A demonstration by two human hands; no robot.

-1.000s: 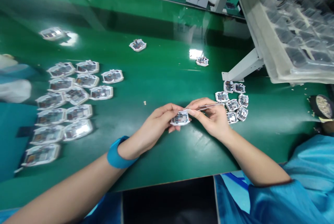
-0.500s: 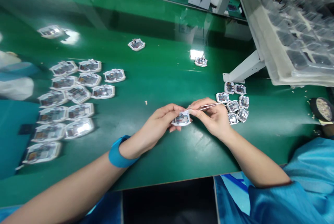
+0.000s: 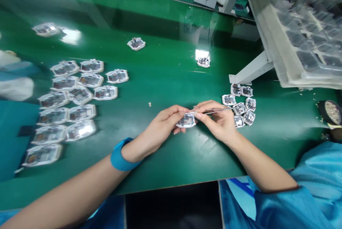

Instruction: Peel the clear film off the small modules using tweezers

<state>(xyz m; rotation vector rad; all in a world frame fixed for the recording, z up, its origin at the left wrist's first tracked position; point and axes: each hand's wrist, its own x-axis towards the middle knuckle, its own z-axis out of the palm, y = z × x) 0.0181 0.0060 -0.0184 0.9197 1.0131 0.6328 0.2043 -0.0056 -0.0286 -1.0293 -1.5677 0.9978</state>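
My left hand (image 3: 167, 122) grips a small white-framed electronic unit (image 3: 186, 120), its circuit parts facing up, by the left side. Thin metal tweezers (image 3: 217, 110) are pinched in my right hand (image 3: 217, 119), at the upper right corner of that unit. Their long ends stick out to the right, and the tips are hidden by my fingers. Just right of my right hand lies a cluster of similar units (image 3: 239, 108). A larger group of such units (image 3: 80, 95) is laid out in rows on the left.
Three single units, one of them in the middle (image 3: 136, 43), lie farther back on the green surface (image 3: 160, 79). A white metal stand (image 3: 252, 68) holds a tray of clear compartments (image 3: 307, 54) at the right. Near the right edge sits a dark round dish (image 3: 331, 111) of small pale pieces.
The three single units at the back have shifted left. The tweezers' free ends have dipped slightly in my right hand. My left hand keeps its hold on the unit.
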